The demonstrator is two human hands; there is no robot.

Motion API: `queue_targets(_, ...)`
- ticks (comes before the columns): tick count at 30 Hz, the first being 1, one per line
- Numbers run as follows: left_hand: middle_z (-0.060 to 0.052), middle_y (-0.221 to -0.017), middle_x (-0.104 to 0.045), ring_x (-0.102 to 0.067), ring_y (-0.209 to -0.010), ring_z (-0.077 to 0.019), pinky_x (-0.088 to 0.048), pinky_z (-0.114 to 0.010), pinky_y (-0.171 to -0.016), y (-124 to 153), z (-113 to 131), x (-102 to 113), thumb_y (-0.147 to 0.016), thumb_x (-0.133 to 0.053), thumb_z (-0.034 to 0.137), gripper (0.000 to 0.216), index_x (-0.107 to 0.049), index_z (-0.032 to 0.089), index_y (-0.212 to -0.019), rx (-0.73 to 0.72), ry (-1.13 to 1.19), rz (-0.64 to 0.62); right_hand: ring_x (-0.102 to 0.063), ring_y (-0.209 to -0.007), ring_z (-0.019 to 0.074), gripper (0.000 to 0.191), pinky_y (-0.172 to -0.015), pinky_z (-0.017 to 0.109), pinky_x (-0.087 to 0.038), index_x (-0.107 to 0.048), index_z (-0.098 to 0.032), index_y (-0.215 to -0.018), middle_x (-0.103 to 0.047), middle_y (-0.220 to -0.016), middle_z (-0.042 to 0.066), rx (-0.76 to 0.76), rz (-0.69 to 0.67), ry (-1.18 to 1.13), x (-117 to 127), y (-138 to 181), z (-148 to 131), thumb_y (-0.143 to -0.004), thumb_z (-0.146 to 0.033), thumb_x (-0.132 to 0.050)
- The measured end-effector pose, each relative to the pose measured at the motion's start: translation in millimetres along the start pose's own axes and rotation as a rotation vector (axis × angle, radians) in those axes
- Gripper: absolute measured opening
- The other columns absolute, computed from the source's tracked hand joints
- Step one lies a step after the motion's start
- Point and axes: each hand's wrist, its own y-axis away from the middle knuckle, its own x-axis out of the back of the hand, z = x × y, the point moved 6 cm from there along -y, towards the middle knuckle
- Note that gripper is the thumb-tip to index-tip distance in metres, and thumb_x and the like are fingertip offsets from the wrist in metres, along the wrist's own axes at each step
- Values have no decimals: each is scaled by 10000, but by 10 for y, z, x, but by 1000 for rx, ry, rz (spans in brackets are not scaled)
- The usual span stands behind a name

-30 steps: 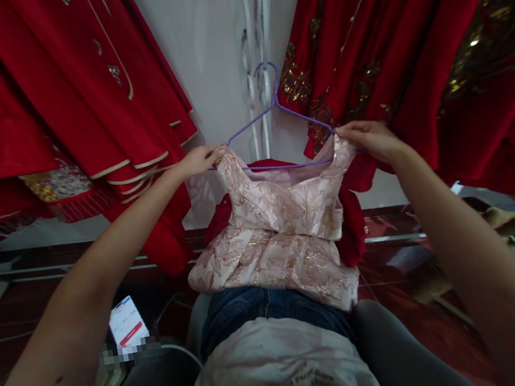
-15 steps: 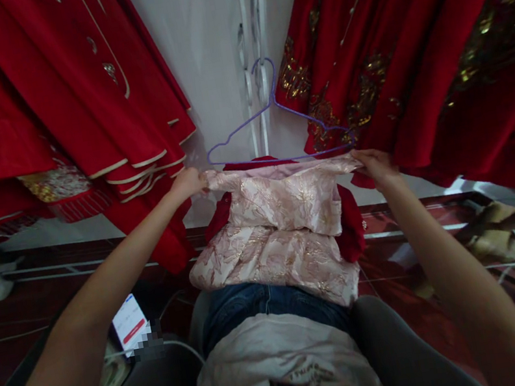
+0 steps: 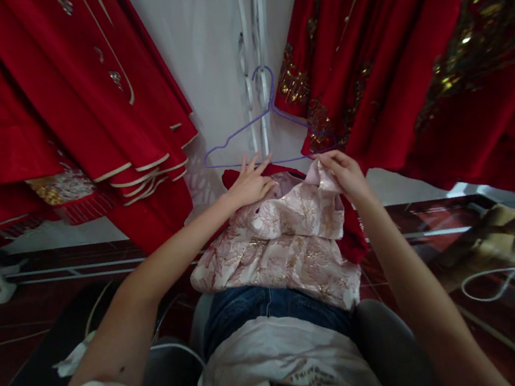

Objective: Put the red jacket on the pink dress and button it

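The pink brocade dress (image 3: 292, 256) lies gathered across the denim (image 3: 270, 299) on the person's lap, its bodice no longer pulled taut between two hands as it was half a second ago. The left hand (image 3: 251, 189) has released its strap and is spread over the neckline, while the right hand (image 3: 348, 179) pinches the other shoulder strap (image 3: 324, 175). Just beyond, the purple hanger (image 3: 247, 128) appears free of both straps, so the dress seems supported by lap and right hand alone.

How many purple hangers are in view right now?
1: the purple hanger is near mid-picture, above the pink dress, between red clothes on either side. Others may be hidden behind those clothes.
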Motion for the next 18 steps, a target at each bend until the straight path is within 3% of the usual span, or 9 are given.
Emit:
queue_targets(4, -120, -1546, -317, -264, -1413, -386, -136, -679, -1132, -10, 83, -390, -852, -611, 282, 170, -738, 175, -817, 65, -49, -23, -598, -1148, 204, 290, -979, 366, -464, -623, -210, -880, -630, -1254, 82, 83, 151, 44, 184, 8, 130, -797, -487, -615)
queue_targets(6, -127, -1519, -351, -287, -1394, -385, -150, -680, -1124, 34, 95, -383, -868, -594, 328, 206, -750, 194, -863, 100, -42, 33, -553, -1227, 208, 307, -1031, 373, -429, -614, -201, -908, -593, -1303, 101, 89, 318, 102, 372, 6, 212, -814, -491, -571)
queue_targets(10, -94, -1447, -433, -355, -1332, -342, -201, -651, -1113, 178, 123, -131, -913, -515, 404, 297, -754, 231, -875, 110, 17, 84, -547, -1246, 209, 317, -1046, 379, -427, -589, -203, -944, -587, -1298, 115, 41, 601, 168, 678, 21, 314, -846, -494, -509)
queue_targets(16, -39, -1485, -392, -312, -1355, -306, -129, -618, -1153, 334, 229, 153, -930, -484, 387, 300, -746, 246, -887, 98, 85, 46, -684, -842, 175, 338, -762, 312, -585, -594, -197, -817, -684, -885, 41, -121, 539, -170, 729, -30, 453, -724, -504, -702)
queue_targets(18, -34, -1491, -384, -304, -1358, -307, -123, -615, -1156, 329, 248, 160, -930, -483, 384, 305, -747, 241, -879, 103, 102, 35, -668, -740, 151, 323, -653, 273, -595, -601, -201, -781, -676, -795, 10, -175, 434, -174, 717, -46, 448, -662, -445, -776)
